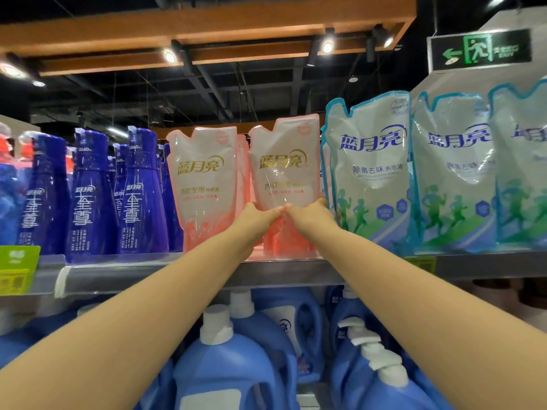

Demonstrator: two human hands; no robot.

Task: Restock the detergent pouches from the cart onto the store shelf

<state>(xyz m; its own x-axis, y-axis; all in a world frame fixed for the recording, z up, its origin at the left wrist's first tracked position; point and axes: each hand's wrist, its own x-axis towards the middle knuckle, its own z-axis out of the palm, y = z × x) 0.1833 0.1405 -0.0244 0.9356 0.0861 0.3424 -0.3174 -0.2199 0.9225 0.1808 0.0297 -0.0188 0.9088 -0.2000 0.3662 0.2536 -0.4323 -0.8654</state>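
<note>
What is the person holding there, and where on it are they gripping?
The left hand and right hand grip the right-hand pink pouch around its lower middle, one from each side.

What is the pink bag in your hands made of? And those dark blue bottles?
The pink pouch, held by the left hand and right hand, looks like thin, soft, glossy plastic film: it creases and shows see-through patches. The dark blue bottles look like hard, shiny plastic, judging by their rigid shape and bright highlights.

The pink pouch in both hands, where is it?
Head view, centre: the held pink pouch stands on the upper shelf, between another pink pouch and the blue-green pouches.
</note>
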